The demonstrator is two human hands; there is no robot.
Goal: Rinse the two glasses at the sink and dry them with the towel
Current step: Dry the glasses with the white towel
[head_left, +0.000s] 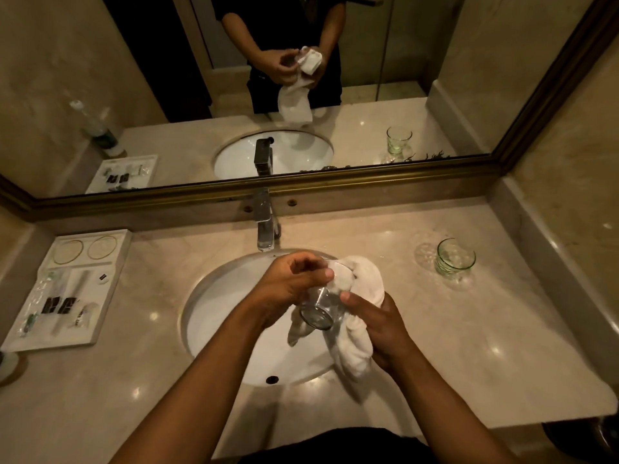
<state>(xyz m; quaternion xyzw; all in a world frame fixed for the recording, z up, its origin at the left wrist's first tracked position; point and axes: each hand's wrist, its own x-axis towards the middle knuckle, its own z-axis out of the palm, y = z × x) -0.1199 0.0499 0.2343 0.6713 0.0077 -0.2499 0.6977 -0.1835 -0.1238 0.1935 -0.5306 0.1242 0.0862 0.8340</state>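
Observation:
Over the white sink (214, 316) my left hand (288, 286) grips a clear glass (320, 311), tilted with its base toward me. My right hand (378, 326) holds a white towel (358, 349) bunched around the glass's far side and mouth, with a tail hanging down into the basin. A second glass (455, 257), clear with a green tint, stands upright on the marble counter (435, 329) to the right of the sink, away from both hands.
A chrome faucet (266, 226) rises behind the basin, with no water visibly running. A white amenity tray (67, 289) with small packets lies at the left. A large framed mirror (301, 95) runs along the back wall.

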